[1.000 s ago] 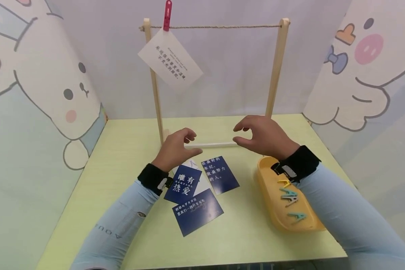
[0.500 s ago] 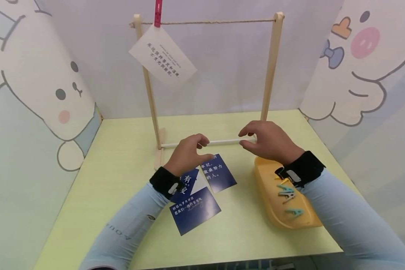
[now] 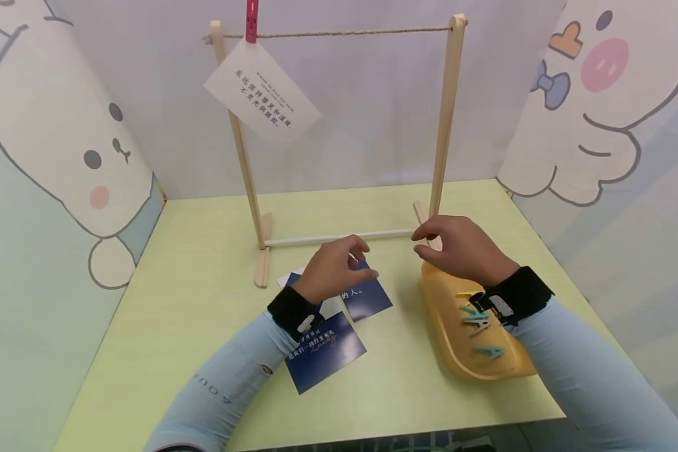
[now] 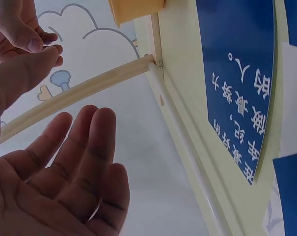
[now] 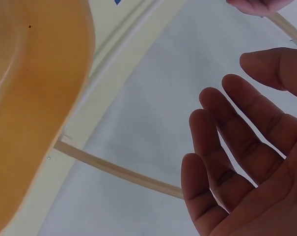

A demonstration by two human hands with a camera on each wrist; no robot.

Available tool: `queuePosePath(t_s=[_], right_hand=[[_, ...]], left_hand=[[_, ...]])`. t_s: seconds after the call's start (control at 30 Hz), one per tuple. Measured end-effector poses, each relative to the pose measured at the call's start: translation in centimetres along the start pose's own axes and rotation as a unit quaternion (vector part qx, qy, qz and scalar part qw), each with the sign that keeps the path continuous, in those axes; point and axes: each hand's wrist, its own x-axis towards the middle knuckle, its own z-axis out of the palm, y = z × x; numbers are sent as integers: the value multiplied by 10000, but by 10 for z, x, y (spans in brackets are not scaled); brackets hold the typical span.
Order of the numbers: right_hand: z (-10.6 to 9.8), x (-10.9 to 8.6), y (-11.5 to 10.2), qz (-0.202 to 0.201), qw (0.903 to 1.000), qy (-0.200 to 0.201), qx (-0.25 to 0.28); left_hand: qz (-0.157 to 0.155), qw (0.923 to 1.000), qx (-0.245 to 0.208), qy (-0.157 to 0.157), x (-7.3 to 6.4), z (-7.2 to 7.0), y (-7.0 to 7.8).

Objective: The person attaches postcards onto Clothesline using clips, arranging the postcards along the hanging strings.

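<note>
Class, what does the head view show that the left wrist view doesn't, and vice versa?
Head only: the rope, red clip, hanging white card and teal clips.
Left wrist only: the palm of the left hand, and the upper lettering of a blue card, which that hand hides in the head view.
Both: left hand, right hand, blue card, white rod, yellow tray.

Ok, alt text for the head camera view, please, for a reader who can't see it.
A person's empty left hand hangs over blue printed cards on a pale table, the empty right hand near a yellow tray of small clips. Behind them, a red clip holds a white card to a rope strung across a wooden frame.
</note>
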Motion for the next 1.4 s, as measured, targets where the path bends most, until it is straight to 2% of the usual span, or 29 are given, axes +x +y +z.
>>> queuePosePath(t_s=[0.17, 0.53, 0.77, 1.03, 1.4], right_hand=[[-2, -14, 11, 117, 9998, -135, -40], [-6, -33, 28, 484, 9978, -429, -129], [-7, -41, 35, 782, 9955, -533, -99], [-2, -48, 44, 774, 9942, -740, -123], [8, -50, 52, 822, 9886, -1231, -292]], left_hand=[[48, 9992, -248, -305, 3, 16, 9], [213, 9988, -95, -424, 9, 43, 21], [28, 9995, 64, -308, 14, 56, 26], [-235, 9994, -8, -260, 16, 69, 27], [-230, 9987, -258, -380, 16, 87, 26]])
